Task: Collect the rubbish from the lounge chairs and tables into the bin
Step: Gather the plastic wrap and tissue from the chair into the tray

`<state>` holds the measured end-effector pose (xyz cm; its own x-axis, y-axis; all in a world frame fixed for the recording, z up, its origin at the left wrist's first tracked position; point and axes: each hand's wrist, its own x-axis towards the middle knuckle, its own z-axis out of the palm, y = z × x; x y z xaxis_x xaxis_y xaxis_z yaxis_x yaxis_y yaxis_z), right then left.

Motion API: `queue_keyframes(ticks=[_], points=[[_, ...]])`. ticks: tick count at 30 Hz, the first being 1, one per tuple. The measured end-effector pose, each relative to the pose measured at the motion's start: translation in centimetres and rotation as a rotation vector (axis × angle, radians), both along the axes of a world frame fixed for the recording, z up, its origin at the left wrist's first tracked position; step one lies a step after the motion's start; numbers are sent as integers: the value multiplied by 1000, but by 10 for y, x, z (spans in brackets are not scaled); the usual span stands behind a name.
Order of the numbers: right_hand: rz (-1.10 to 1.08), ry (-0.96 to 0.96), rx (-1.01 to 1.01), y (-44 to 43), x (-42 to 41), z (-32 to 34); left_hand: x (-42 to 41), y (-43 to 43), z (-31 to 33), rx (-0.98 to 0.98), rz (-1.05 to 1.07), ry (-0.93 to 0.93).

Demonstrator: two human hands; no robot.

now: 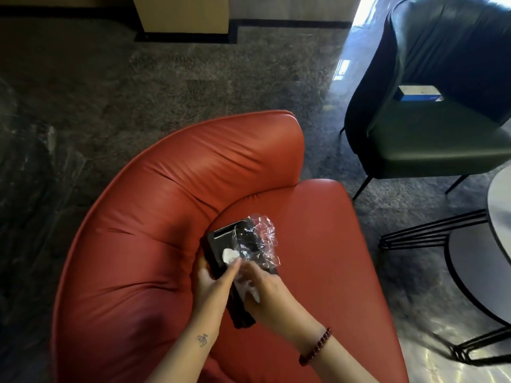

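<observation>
- On the seat of the red lounge chair [166,217], against the curve of its backrest, lies the rubbish: a black container [221,241] with a white paper wad [229,255] on it and clear plastic wrap [265,236] draped over its far side.
- Left hand [213,283]: thumb and fingers clamped on the container's near-left edge, one finger stretched forward to touch the wad.
- Right hand [265,288]: fingers curled together round a bunch of the wrap; what else they enclose cannot be told.
- Step in hand, as judged: gathering the loose pieces onto the container so that all lift as one load.
- Next move calls for a firm hold on the wad and wrap, both light and likely to slip, then a carry to the bin, which is out of view.
- Further rubbish probably waits: a blue-and-white box [420,94] on the dark green chair [442,139].
</observation>
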<state>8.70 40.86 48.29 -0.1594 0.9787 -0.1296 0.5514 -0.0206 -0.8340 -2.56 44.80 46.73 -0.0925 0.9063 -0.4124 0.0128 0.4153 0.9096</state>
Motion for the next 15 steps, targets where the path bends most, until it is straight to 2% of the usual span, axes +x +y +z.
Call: queue_keyframes(ticks=[3, 6, 8, 10, 12, 15], points=[[120, 8, 11, -5, 4, 12, -2, 1, -4, -30, 85, 10], [128, -9, 187, -8, 12, 27, -4, 4, -7, -44, 130, 10], [-49, -94, 402, -7, 23, 29, -6, 7, -8, -22, 147, 41], [-315, -121, 495, 3, 35, 26, -7, 9, -6, -12, 138, 71], [-522, -40, 340, 18, 43, 24, -9, 10, -3, -12, 100, 57], [-549, 339, -171, 41, 51, 15, -9, 9, 0, -18, 45, 50]])
